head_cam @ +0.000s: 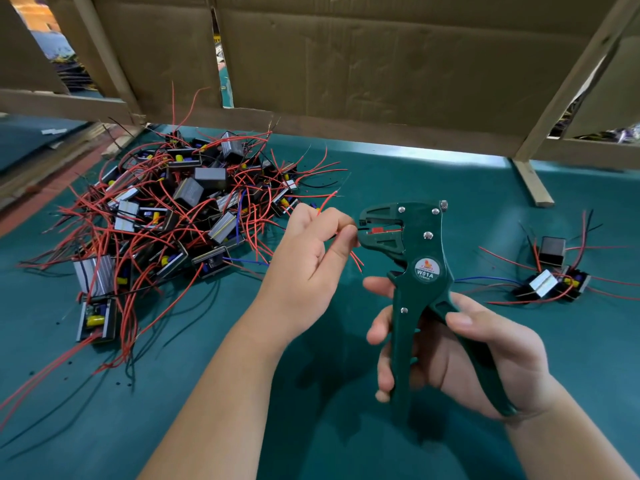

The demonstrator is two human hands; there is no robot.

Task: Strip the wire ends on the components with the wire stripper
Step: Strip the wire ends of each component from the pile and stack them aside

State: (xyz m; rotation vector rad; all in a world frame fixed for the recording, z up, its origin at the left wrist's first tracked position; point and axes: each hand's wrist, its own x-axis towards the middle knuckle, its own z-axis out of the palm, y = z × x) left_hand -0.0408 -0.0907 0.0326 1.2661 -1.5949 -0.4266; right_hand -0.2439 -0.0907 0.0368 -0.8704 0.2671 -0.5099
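pinched a dark wire end (361,229) with left hand (311,258) right at the mouth of the wire stripper (417,268), gripped by its handles in right hand (464,358), pile of components (180,209) well to the left; probably needed seating the wire, then a squeeze.

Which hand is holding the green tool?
The right hand grips the green wire stripper by its handles; the left hand only pinches red wires.

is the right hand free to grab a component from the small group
Probably not yet: the right hand grips the wire stripper, though nothing lies between it and the small group.
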